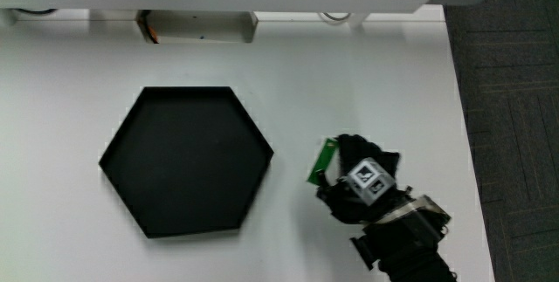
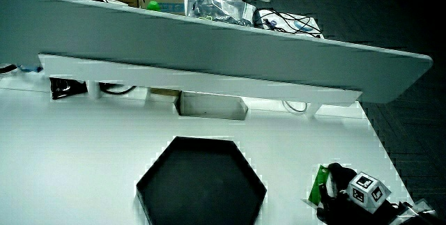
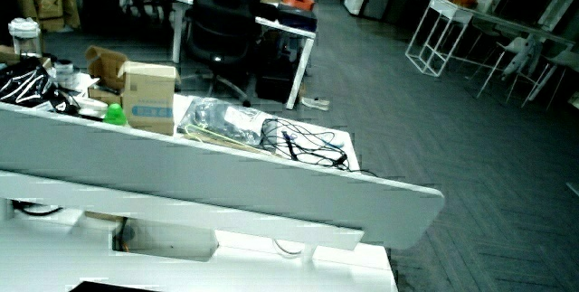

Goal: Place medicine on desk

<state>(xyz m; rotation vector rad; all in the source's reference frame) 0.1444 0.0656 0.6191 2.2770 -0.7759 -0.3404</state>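
Black hexagonal tray lying on the white table, holding nothing. Beside it, just apart, gloved hand resting on the table, fingers curling around a green medicine pack, its edge showing past the fingers.

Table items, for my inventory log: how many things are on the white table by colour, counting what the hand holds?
Black: 1, the hexagonal tray, nothing in it.
Green: 1, the medicine packet, gripped by the hand beside the tray.
Total: 2.
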